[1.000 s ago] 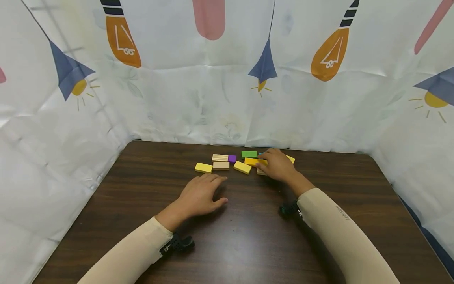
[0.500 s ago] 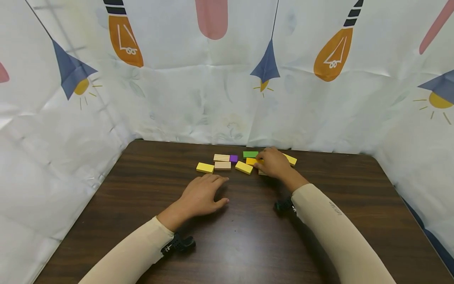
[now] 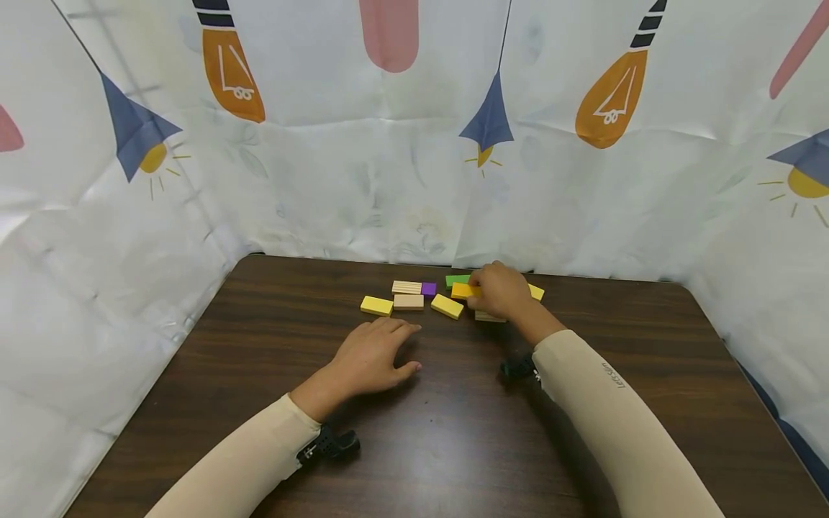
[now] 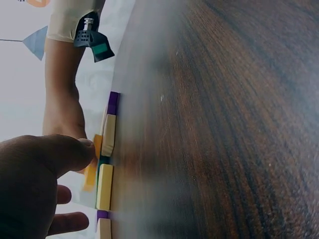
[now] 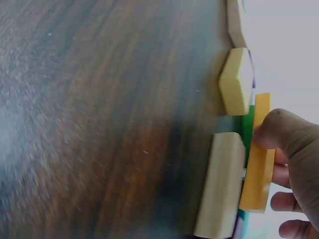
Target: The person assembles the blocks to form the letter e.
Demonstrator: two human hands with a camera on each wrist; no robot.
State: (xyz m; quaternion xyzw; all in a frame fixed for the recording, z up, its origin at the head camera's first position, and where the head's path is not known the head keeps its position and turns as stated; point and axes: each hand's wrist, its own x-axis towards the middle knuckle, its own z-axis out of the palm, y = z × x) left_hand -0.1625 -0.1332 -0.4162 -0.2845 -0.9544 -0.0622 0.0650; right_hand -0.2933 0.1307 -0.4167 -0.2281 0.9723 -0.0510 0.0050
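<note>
Left hand (image 3: 370, 360) lies flat on the dark wooden tabletop (image 3: 453, 446), fingers relaxed and spread, holding nothing, just short of the row of blocks. Ahead of it sit a yellow block (image 3: 377, 306), a tan block (image 3: 408, 302), a striped block (image 3: 406, 287), a purple block (image 3: 428, 288) and another yellow block (image 3: 447, 306). Over to the right hand (image 3: 501, 291): its fingers (image 5: 279, 130) pinch the orange block (image 5: 257, 164), lifted off the wood above a pale block (image 5: 222, 186), the green block (image 3: 456, 279) just behind. White sheeting (image 3: 363, 180) printed with light bulbs walls the tabletop in.
</note>
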